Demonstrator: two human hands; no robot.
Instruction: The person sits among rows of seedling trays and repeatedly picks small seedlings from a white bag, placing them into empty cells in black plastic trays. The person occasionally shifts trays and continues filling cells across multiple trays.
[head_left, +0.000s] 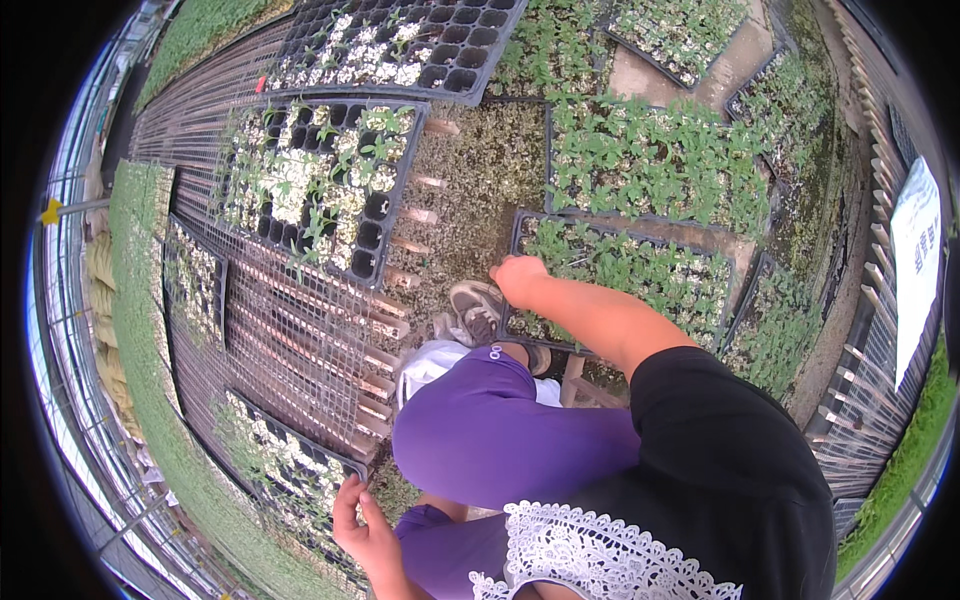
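My right hand (519, 281) is curled over the left rim of a black seedling tray (517, 232) low in front of me; its fingertips are partly hidden. Green seedlings (645, 274) fill much of that tray. My left hand (369, 531) has its fingers half bent and apart, with nothing visible in it. It is beside the corner of another black cell tray (352, 466) on the slatted bench; whether it touches that corner is unclear. A larger cell tray (373, 255) on the bench holds seedlings, white granular medium and several bare cells.
A mesh-topped wooden bench (292, 300) runs along the left, with another cell tray (457, 56) at its far end. Floor trays of seedlings (652, 161) stand to the right. My shoe (477, 309) and a white plastic bag (431, 367) are between bench and trays.
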